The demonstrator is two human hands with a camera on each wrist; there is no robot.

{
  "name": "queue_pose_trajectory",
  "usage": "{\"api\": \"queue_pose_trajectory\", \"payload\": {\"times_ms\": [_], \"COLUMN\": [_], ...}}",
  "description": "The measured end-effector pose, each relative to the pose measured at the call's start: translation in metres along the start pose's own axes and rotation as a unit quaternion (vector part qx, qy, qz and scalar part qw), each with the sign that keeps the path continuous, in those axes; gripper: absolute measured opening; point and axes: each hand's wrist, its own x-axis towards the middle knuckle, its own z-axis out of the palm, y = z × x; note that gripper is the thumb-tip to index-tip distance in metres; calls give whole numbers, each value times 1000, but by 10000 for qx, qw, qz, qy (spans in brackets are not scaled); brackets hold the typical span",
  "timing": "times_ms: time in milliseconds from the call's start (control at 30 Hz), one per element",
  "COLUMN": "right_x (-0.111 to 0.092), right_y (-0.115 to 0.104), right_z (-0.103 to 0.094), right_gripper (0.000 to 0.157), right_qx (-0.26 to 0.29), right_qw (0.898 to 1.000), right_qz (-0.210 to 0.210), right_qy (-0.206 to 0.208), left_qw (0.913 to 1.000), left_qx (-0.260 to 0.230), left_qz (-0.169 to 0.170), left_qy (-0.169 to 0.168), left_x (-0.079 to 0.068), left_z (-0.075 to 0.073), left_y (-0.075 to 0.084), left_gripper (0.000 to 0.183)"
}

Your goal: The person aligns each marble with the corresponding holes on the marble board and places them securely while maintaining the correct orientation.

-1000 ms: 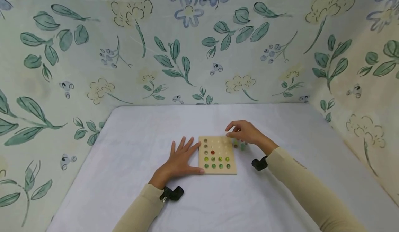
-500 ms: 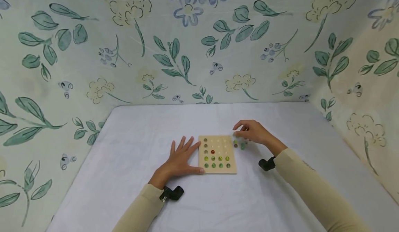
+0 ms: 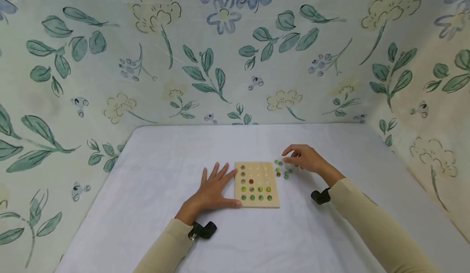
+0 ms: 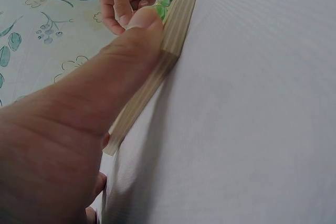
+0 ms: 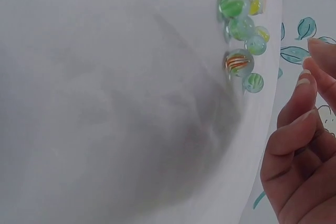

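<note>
A square wooden board (image 3: 264, 178) with rows of round hollows lies on the white cloth. Green and yellow-green marbles fill its two near rows, clear-looking ones stand in the left column, and one red marble (image 3: 251, 181) sits inside. My left hand (image 3: 213, 193) lies with fingers spread against the board's left edge; its thumb touches the near left corner. Loosely bent, the fingers of my right hand (image 3: 306, 158) hover beside several loose marbles (image 3: 286, 175) right of the board. Nothing shows between its thumb and fingertips. In the right wrist view, an orange-striped marble (image 5: 239, 63) lies among green ones.
White cloth (image 3: 158, 158) covers the table around the board. A flower-patterned curtain (image 3: 220, 81) hangs behind the table's far edge and along both sides. Each wrist carries a small black camera, one at the left sleeve (image 3: 161, 244).
My right hand has moved right, away from the board's far right corner, and more of the loose marbles now show. The left hand and the board have stayed in place.
</note>
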Motion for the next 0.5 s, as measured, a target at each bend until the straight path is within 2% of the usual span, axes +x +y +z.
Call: {"api": "queue_pose_trajectory", "payload": {"times_ms": [233, 500], "right_x": [-5, -6], "right_y": [4, 12], "right_z": [0, -4], "right_gripper": [25, 26], "right_qx": [13, -23], "right_qw": [9999, 10000], "right_qz": [144, 81], "right_qy": [-30, 18], "left_qw": [10000, 10000], "left_qx": [-8, 19], "left_qz": [-20, 5], "left_qy": [-6, 16], "left_x": [-4, -1], "left_z": [2, 1], "left_y": [1, 2], "left_gripper": [108, 107]}}
